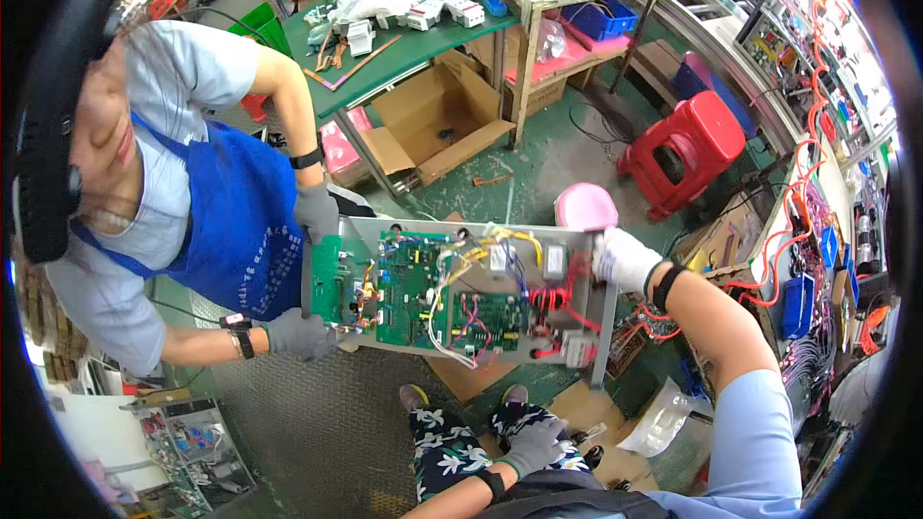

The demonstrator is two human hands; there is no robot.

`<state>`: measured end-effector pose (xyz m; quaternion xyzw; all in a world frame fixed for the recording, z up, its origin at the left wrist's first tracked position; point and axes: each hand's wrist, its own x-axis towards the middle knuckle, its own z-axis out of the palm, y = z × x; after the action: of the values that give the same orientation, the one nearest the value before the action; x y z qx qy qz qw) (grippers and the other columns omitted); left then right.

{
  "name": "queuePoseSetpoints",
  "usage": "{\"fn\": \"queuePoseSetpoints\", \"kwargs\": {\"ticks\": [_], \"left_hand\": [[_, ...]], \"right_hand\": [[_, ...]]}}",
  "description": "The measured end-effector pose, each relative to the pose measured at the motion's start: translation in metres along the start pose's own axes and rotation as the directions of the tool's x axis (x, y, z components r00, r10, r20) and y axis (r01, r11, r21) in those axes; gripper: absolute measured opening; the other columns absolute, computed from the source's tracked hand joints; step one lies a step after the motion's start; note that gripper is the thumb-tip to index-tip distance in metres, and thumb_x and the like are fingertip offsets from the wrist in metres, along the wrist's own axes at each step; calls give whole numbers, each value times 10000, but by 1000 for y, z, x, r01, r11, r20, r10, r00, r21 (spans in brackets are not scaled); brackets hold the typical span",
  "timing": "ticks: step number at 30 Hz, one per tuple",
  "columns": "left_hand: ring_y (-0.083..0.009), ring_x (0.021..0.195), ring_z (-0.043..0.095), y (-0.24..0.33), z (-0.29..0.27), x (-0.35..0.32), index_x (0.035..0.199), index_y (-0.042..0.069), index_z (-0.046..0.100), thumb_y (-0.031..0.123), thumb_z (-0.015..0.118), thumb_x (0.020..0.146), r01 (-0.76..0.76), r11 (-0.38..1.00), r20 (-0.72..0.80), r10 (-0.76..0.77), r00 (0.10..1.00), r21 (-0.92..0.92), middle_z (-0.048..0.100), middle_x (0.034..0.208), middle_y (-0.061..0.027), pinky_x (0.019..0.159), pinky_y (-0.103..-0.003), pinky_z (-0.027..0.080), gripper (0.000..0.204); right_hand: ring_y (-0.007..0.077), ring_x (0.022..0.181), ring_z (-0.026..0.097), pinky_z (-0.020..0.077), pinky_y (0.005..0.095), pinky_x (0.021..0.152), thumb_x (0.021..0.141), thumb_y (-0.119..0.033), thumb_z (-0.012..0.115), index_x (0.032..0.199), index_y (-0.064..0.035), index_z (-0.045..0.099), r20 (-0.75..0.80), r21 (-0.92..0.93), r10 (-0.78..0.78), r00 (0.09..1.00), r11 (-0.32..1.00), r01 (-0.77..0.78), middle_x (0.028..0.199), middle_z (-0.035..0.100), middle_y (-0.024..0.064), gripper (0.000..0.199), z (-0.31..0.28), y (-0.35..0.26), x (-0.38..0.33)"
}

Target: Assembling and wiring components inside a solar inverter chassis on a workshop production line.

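Floor (538, 194): green, with a dark textured part at near left.
Room: green table (433, 44) far, red stool (687, 149) far right.
Metal chassis (607, 332): between the person and a co-worker (240, 221), whose gloves hold its left end.
Right hand (625, 261): fingers grip its right end.
Left hand (535, 446): near the lap, apart from it; finger closure I cannot tell.

the open grey chassis (605, 317) bears green boards (399, 303).

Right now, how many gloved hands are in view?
4: the co-worker's upper hand and lower hand at the left end of the chassis, the wearer's right hand at its right end, and left hand over patterned trousers.
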<state>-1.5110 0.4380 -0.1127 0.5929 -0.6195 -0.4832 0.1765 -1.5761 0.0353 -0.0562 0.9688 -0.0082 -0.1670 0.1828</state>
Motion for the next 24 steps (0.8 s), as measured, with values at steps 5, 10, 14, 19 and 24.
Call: {"fn": "queuePoseSetpoints", "kwargs": {"ticks": [5,10,14,19,24], "left_hand": [[-326,1009,603,-36,-56,-43,1106,101,619,400,550,851,338,941,-27,-337,941,31,636,1076,-143,844,-430,485,400],[-320,1000,615,-89,-112,-133,1107,123,631,412,555,851,658,750,-208,-635,744,63,652,1070,-121,870,-410,474,393],[-290,1004,626,-123,-124,-246,1065,119,661,437,610,830,823,566,-325,-771,548,47,667,1052,-116,875,-393,473,399],[-336,973,627,-136,-164,-275,1023,124,673,416,618,809,821,566,-258,-784,564,73,671,1016,-144,857,-424,480,367],[-348,989,615,-204,-196,-258,987,100,676,387,619,808,722,688,-229,-694,683,68,665,1017,-160,865,-426,471,344]], "right_hand": [[274,1019,550,438,412,843,809,-188,549,984,-107,643,-282,280,484,828,867,-412,993,626,81,215,5,38,20],[420,1040,550,451,446,914,783,-33,521,1250,-23,501,-231,700,855,464,477,-531,1270,490,265,468,16,-5,-6],[417,1108,520,432,454,936,785,-104,539,1383,-53,382,282,840,804,523,56,-540,1249,511,257,621,-32,-88,-65],[405,864,617,504,451,775,770,-279,533,780,-35,663,686,586,468,558,101,-804,856,645,226,276,56,-289,-260],[368,850,646,516,406,766,735,-241,565,856,-42,700,914,235,374,154,-179,-955,869,680,198,269,-2,-416,-338]]}}
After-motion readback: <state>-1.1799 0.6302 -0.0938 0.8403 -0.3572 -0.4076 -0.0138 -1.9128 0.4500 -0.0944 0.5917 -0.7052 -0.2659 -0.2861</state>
